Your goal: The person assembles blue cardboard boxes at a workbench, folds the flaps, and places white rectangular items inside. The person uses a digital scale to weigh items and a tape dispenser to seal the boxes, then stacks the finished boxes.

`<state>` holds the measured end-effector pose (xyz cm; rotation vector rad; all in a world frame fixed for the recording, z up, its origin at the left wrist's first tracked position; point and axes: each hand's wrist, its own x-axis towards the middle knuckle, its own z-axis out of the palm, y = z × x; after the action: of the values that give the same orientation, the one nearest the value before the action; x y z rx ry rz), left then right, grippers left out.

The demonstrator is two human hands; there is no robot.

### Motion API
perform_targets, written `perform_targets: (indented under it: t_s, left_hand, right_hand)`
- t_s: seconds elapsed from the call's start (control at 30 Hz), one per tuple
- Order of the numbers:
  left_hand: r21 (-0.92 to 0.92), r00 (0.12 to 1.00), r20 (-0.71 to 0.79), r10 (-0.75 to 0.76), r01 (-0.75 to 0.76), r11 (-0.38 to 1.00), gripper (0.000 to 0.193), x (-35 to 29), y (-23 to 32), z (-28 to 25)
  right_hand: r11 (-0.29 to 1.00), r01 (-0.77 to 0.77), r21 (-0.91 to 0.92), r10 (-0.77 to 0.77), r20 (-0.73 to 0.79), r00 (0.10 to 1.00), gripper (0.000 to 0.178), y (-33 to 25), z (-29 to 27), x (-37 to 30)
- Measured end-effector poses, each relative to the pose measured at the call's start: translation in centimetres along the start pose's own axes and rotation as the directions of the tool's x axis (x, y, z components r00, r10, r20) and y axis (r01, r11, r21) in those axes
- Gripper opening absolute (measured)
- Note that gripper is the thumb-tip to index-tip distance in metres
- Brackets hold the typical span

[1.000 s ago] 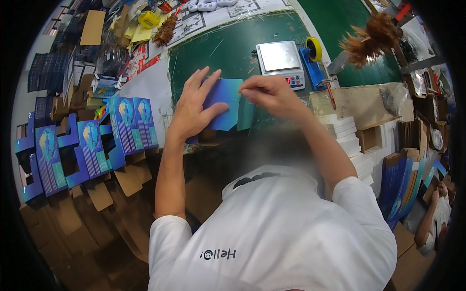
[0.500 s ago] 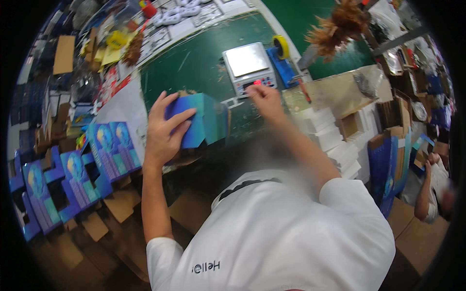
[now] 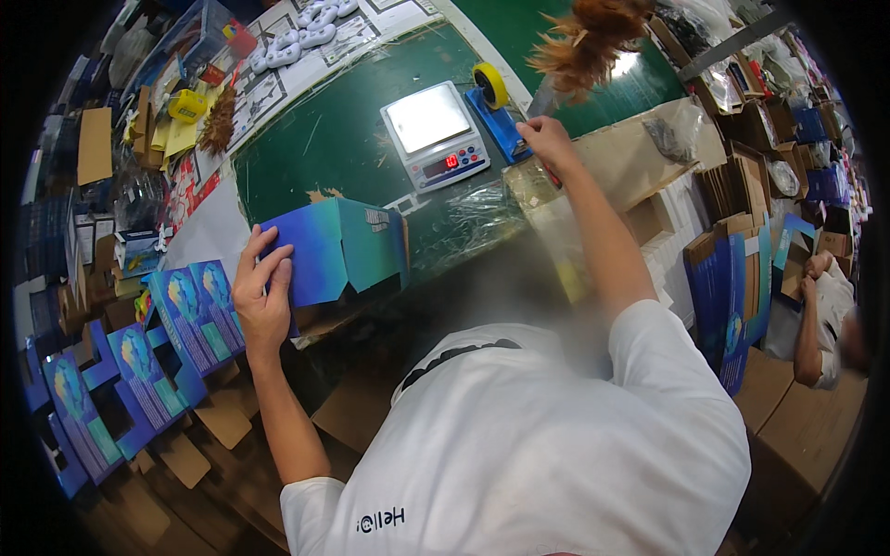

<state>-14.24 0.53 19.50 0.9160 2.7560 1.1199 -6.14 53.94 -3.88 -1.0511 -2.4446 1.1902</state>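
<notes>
My left hand [image 3: 261, 295] grips the left end of a blue and teal cardboard box [image 3: 320, 255], fingers curled over its edge and thumb against its face. The box lies at the front edge of the green table. Over to the right, my right hand [image 3: 549, 146] has its fingers closed at the upper end of a slim red tool [image 3: 554, 178], mostly covered by the hand. A blue tape dispenser [image 3: 496, 125] with a yellow-rimmed roll [image 3: 489, 85] stands just left of that hand. Between my hands sits a white digital scale [image 3: 434, 134], its red display lit.
Flat printed blue cartons [image 3: 139, 357] stand in a row at left. White game controllers [image 3: 301, 37] lie at the back. Clear plastic film [image 3: 477, 218] covers the table's front edge. Brown feathers [image 3: 589, 46] hang at back right. Another person [image 3: 825, 315] works at far right.
My right hand has moved from the scale's front to the red tool beside the tape dispenser. My left hand has shifted toward the box's left end. The view has shifted.
</notes>
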Motion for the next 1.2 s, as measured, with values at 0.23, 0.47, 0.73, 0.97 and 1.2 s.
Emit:
perform_targets:
  t_s: [0.23,0.47,0.73,0.97,1.2]
  left_hand:
    - [-0.215,0.993,0.059,-0.105,0.116,0.97,0.039,-2.0,-0.8,-0.1]
    - [-0.596,0.898,-0.13,-0.42,0.268,0.757,0.055,-3.5,-2.1,1.0]
    - [-0.839,0.795,-0.028,-0.606,0.311,0.447,0.045,-5.3,-2.7,2.5]
    - [-0.902,0.871,-0.202,-0.448,0.012,0.431,0.056,-5.7,-3.4,3.9]
    - [-0.927,0.828,-0.225,-0.513,-0.02,0.375,0.068,-5.6,-2.6,4.2]
  right_hand:
    - [0.987,0.067,0.148,-0.063,-0.033,0.997,0.036,-1.0,-0.3,-0.3]
    - [0.917,-0.064,0.394,0.08,-0.023,0.997,0.027,1.7,-0.7,-5.3]
    - [0.546,-0.389,0.742,0.356,0.214,0.91,0.018,-2.0,4.1,-10.6]
    - [0.725,0.208,0.656,-0.613,0.477,0.63,0.019,-30.3,2.4,-19.3]
    - [0.611,0.782,0.12,-0.589,0.73,0.348,0.026,-41.7,10.4,-24.2]
